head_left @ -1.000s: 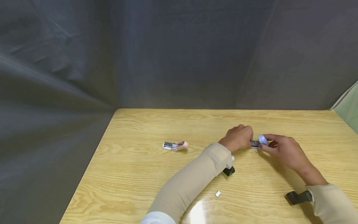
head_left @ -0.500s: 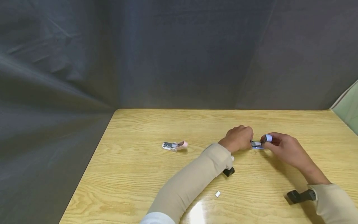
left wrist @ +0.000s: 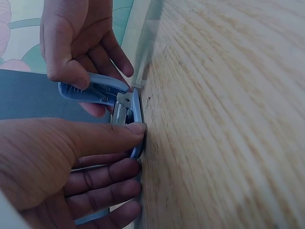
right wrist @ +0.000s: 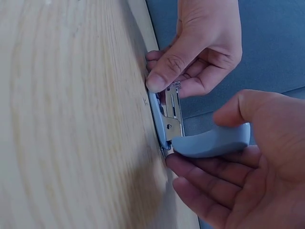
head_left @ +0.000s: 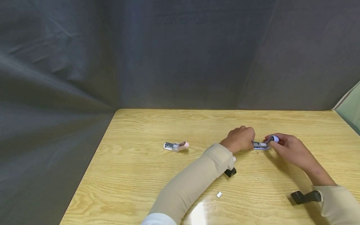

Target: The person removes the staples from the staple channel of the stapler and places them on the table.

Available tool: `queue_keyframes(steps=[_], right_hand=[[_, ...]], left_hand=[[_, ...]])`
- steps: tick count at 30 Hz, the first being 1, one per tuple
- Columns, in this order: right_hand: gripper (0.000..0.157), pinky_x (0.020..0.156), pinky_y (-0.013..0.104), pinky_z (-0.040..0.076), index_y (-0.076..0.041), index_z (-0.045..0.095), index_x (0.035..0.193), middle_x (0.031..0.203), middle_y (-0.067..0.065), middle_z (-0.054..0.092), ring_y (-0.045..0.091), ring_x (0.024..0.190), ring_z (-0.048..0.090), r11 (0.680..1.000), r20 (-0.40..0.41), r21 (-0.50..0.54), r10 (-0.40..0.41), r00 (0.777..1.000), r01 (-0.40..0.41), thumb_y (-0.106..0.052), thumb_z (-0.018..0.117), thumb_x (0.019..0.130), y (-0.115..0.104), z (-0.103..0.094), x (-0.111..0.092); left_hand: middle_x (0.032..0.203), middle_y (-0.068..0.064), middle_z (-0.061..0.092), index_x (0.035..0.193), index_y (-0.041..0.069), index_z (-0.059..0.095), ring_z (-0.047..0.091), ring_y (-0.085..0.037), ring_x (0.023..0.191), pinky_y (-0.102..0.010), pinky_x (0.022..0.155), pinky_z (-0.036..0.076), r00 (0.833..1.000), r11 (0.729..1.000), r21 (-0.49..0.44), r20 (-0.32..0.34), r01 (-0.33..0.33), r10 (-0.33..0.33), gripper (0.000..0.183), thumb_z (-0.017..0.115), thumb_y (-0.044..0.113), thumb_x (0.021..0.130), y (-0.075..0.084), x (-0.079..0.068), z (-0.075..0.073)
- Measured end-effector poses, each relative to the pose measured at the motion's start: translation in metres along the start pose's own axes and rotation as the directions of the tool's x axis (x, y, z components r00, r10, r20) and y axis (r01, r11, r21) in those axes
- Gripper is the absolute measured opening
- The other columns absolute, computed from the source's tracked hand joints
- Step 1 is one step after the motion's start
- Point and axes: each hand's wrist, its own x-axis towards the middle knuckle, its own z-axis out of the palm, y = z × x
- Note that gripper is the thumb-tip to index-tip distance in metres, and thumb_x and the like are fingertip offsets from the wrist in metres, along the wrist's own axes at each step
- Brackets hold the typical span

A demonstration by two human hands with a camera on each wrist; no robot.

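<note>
A light blue stapler [right wrist: 209, 143] stands on the table with its top cover swung far back, baring the metal staple channel [right wrist: 172, 112]. My left hand [head_left: 239, 139] pinches the front end of its base between thumb and fingers, low against the tabletop. The raised cover is held by my right hand [head_left: 291, 151], thumb on one face and fingers behind it, as the left wrist view shows. Further left lies a second stapler [head_left: 175, 146], white and pink, also with its cover lifted; neither hand touches it.
A small white block [head_left: 219, 194] lies on the wooden table [head_left: 126, 181] near the front. Dark sheeting [head_left: 180, 62] rises behind the table and along its left side. Black wrist devices [head_left: 305, 197] hang under both sleeves.
My right hand has moved slightly right, tilting the blue stapler's cover further back and exposing more of the channel. My left hand stays in place on the base.
</note>
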Motion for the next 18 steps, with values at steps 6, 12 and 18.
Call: queue_keyframes(steps=[6, 12, 18], right_hand=[[0.036, 0.049, 0.030, 0.035, 0.007, 0.062, 0.129, 0.087, 0.010, 0.062, 0.013, 0.060, 0.043, 1.000, -0.002, 0.015, 0.011, 1.000, -0.011, -0.020, 0.052, 0.108, 0.001, -0.002, -0.003], [0.029, 0.054, 0.023, 0.041, 0.004, 0.067, 0.125, 0.093, 0.017, 0.069, -0.001, 0.069, 0.050, 0.998, -0.077, -0.026, -0.059, 0.995, 0.057, -0.016, 0.058, 0.105, -0.002, -0.005, -0.004], [0.023, 0.066, 0.011, 0.042, -0.001, 0.070, 0.121, 0.113, 0.022, 0.072, 0.006, 0.091, 0.065, 0.990, -0.172, -0.093, -0.123, 0.977, 0.108, -0.014, 0.062, 0.103, -0.017, -0.013, -0.004]], left_hand=[[0.073, 0.009, 0.051, 0.074, 0.024, 0.060, 0.041, -0.009, 0.067, -0.026, 0.059, 0.036, 1.000, 1.000, 0.001, 0.005, 0.008, -0.008, 0.028, 0.080, 0.030, 0.093, 0.000, -0.001, 0.000], [0.067, 0.006, 0.037, 0.068, 0.021, 0.048, 0.033, -0.010, 0.063, -0.026, 0.056, 0.031, 1.000, 1.000, -0.018, 0.011, -0.015, 0.015, 0.041, 0.080, 0.029, 0.093, -0.003, -0.003, 0.000], [0.068, 0.007, 0.035, 0.067, 0.021, 0.046, 0.032, -0.009, 0.063, -0.026, 0.055, 0.031, 1.000, 0.999, -0.031, 0.014, -0.015, 0.016, 0.044, 0.081, 0.030, 0.093, -0.008, -0.004, -0.001]])
